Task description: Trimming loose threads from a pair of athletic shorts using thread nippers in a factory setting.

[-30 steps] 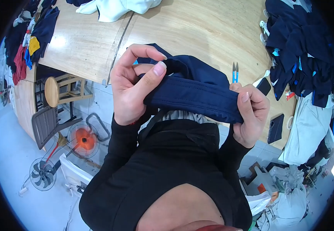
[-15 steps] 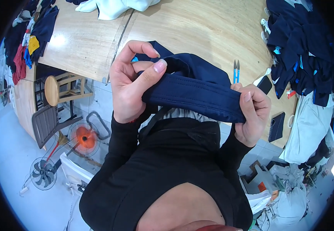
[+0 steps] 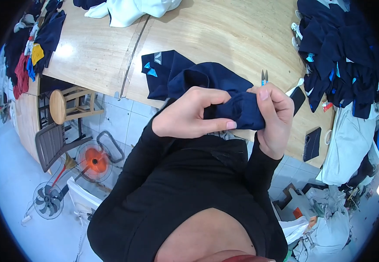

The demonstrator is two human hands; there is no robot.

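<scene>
A navy blue garment (image 3: 224, 75) lies partly on the wooden table in front of me, with light blue marks near its left end. Its stitched waistband (image 3: 244, 111) is bunched up between my hands. My left hand (image 3: 193, 112) pinches the band from the left, thumb below and fingers curled above. On the right, my right hand (image 3: 276, 115) grips the same band with thumb and curled fingers. Just beyond the right hand, small thread snips (image 3: 264, 77) with blue handles lie on the table, partly hidden by the hand.
Piled navy garments (image 3: 335, 56) cover the table's right side, above pale fabric (image 3: 348, 144). A black phone (image 3: 300, 98) and a dark swatch (image 3: 312, 144) lie near the right edge. White cloth (image 3: 132, 11) sits at the far side. Left are a wooden stool (image 3: 58, 107) and an orange-centred fan (image 3: 94, 161).
My left hand has moved right, close to the right hand, and the stretched waistband is now gathered between them. More of the garment's left end shows on the table.
</scene>
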